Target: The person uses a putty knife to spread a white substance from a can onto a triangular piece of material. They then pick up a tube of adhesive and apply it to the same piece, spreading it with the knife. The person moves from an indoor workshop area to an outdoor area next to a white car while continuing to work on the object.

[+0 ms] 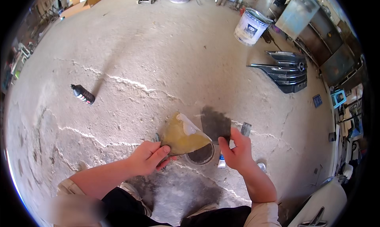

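Note:
My left hand (pixel 150 156) grips the lower left corner of a yellowish, roughly triangular piece (pixel 178 136) with a whitish patch along its upper right edge. Between the thumb and fingers of my right hand (pixel 236 149) is a dark grey square sheet (pixel 215 126), its far edge dark and blurred. The sheet's lower left side meets or overlaps the yellowish piece's right tip; whether they touch I cannot tell. On the floor beneath them is a round tin (pixel 200 155) with a dark middle, partly hidden. A blue and white tube (pixel 221 161) lies beside it.
A dark flat strip (pixel 246 128) lies beyond my right hand. The cracked concrete floor (pixel 158 48) holds a black bottle (pixel 83 94) at left, a car grille (pixel 285 70) and white bucket (pixel 251 27) at right. A white car panel (pixel 320 201) stands at lower right.

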The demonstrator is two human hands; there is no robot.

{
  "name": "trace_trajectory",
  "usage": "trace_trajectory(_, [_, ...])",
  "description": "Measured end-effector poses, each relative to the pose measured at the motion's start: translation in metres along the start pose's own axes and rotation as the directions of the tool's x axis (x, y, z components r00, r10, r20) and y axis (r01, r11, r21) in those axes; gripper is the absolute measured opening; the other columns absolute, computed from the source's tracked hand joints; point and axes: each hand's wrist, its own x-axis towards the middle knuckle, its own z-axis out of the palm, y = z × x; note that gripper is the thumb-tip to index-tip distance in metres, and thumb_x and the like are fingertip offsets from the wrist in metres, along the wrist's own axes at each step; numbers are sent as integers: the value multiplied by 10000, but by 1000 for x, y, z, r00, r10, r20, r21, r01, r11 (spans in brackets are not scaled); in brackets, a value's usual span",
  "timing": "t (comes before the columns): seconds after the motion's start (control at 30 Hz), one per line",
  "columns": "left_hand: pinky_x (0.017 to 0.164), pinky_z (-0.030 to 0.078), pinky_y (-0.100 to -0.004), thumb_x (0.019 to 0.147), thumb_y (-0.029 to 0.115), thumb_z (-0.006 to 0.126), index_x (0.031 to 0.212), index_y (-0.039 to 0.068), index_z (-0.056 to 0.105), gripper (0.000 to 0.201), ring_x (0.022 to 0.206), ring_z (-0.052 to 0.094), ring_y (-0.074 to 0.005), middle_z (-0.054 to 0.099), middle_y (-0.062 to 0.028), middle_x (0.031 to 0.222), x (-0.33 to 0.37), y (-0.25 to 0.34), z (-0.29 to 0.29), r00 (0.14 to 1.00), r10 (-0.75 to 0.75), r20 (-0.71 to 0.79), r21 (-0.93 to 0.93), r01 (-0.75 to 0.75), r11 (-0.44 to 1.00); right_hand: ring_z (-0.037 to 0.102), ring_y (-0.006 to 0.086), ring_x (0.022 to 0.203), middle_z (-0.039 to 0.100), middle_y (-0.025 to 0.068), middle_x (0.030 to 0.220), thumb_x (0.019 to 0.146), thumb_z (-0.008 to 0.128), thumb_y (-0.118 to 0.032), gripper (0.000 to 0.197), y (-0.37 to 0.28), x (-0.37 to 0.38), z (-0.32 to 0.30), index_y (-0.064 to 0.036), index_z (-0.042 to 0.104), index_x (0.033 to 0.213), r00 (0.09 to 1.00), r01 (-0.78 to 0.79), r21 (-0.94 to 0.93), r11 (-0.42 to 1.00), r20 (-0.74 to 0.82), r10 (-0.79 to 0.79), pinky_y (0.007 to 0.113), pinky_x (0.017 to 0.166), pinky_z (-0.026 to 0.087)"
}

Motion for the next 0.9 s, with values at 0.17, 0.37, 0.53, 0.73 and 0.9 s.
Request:
trace_trajectory(0.17, [524,426,-244,1014,364,382,935,3,639,450,518,502,-74,563,-1,601,-3,0,1,999,-51,-6,16,51,999,570,289,650,607,118,786,765,626,19,322,-16,-11,-9,16,600,1086,944,329,-23,944,-9,-329,368,565,461])
trace_trajectory(0.37, [507,425,-246,1009,352,404,918,5,638,429,514,503,-73,562,-1,584,-1,-2,-1,998,27,49,59,-30,998,559,257,633,594,82,764,696,623,55,386,-26,-1,-15,10,604,1079,834,549,-61,834,113,-541,344,604,457])
trace_trajectory(0.53, [503,419,-242,1007,359,407,906,7,643,436,511,502,-75,558,3,587,-3,8,2,1000,31,-5,10,-31,999,551,251,583,575,71,683,713,621,34,274,-14,-4,-8,-10,616,983,848,516,-217,828,266,-459,362,569,445])
trace_trajectory(0.73, [504,414,-230,1015,370,377,924,-11,632,468,513,497,-74,548,-4,599,-5,4,2,999,38,-6,21,-38,999,565,259,588,578,87,659,758,602,-12,327,-15,-4,-14,-45,625,1083,891,431,-257,865,-33,-453,376,550,440])
trace_trajectory(0.9, [501,406,-229,1018,370,366,958,-23,620,471,508,491,-78,556,-16,621,-8,13,1,994,33,-104,-113,-45,993,582,278,584,581,111,669,759,652,13,278,2,0,-5,11,621,1035,888,450,-274,850,237,-394,331,537,444])
